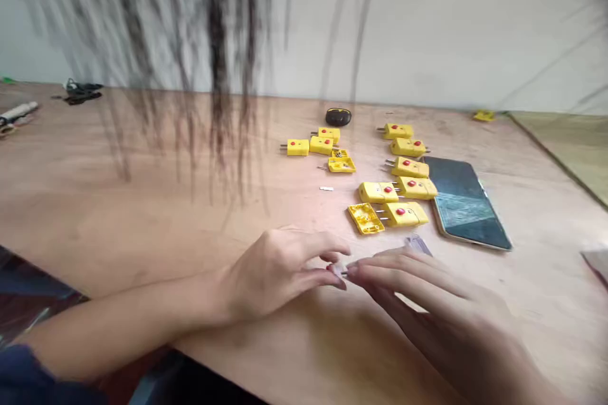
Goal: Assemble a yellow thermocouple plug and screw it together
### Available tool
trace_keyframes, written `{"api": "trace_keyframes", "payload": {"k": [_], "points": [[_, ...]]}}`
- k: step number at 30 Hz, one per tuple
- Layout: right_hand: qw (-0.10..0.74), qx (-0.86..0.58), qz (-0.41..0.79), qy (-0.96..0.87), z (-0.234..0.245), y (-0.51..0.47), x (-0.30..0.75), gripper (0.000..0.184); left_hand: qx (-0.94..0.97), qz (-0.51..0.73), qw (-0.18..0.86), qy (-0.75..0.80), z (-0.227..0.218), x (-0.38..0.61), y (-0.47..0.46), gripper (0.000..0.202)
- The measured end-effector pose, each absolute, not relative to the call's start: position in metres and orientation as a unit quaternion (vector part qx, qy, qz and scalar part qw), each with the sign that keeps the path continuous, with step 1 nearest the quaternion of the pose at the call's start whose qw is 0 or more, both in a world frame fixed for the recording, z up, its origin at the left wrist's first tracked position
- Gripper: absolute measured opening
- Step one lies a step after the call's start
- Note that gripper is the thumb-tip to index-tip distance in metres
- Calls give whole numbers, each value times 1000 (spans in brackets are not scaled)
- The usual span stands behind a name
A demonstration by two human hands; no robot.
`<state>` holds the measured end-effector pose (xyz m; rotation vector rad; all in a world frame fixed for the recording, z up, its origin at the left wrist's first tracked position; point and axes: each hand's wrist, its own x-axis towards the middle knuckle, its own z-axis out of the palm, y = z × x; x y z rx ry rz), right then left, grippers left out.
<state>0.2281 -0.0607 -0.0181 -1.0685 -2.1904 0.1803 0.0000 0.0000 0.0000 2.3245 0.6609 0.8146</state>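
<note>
My left hand [280, 273] and my right hand [418, 291] meet over the wooden table [142, 202], their fingertips pinching a small pale part with a metal pin [338, 271]. Just beyond my right fingers lies a small translucent purplish piece [418, 245]. Several yellow miniature thermocouple plugs with red dots [408, 166] stand in two loose groups ahead of my hands. The nearest is an opened yellow plug half [365, 218], its inside showing. A tiny metal piece [326, 188] lies on the wood.
A smartphone with a cracked screen [468, 202] lies right of the plugs. A black round object [338, 117] sits near the wall. Cables and a white tool [19, 112] lie at the far left. Blurred hair strands hang across the top of the view.
</note>
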Motion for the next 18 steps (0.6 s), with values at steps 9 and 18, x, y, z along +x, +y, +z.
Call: {"api": "trace_keyframes", "payload": {"k": [9,18], "points": [[323,-443,69,-833,-21,-67,231,31,896,267,251,250,-1,1,-2,13],[274,-439,5,-856,-7,-69,220,35,893,282,254,243,-6,2,-2,24]]}}
